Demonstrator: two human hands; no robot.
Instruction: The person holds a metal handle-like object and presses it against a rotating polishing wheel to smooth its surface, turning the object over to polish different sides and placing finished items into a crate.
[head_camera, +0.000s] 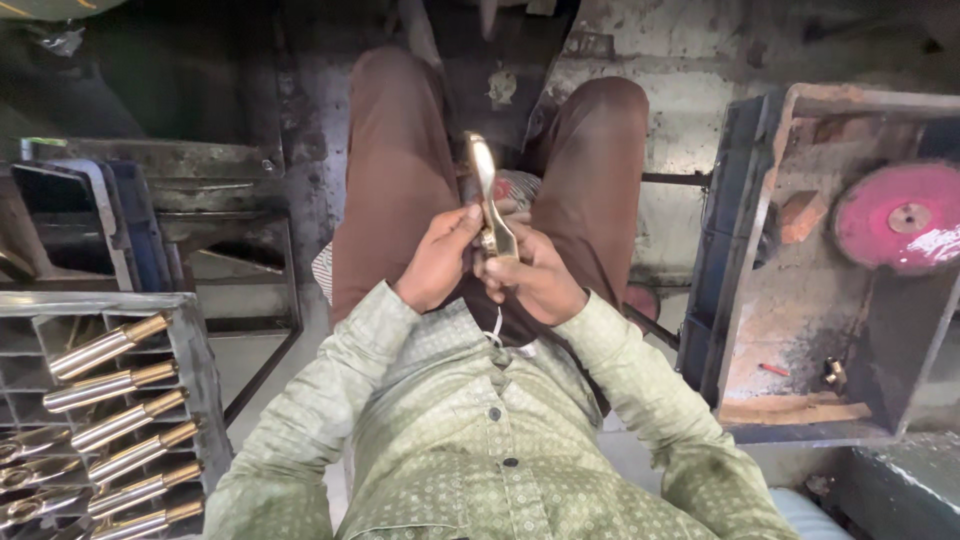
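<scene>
Grimy metal floor (690, 90), rusty box (800, 300), handle rack (110, 400)

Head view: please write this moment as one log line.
left hand: holds brass handle piece | right hand: holds its lower end | piece: upright over lap | rack of polished handles: person's left

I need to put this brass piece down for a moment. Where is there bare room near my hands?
Bare patches: the metal box floor on the right, between the pink wheel and wooden strip; the pale floor between rack and left thigh. The rack of brass-tipped handles is crowded. Both hands hold the brass piece.
</scene>
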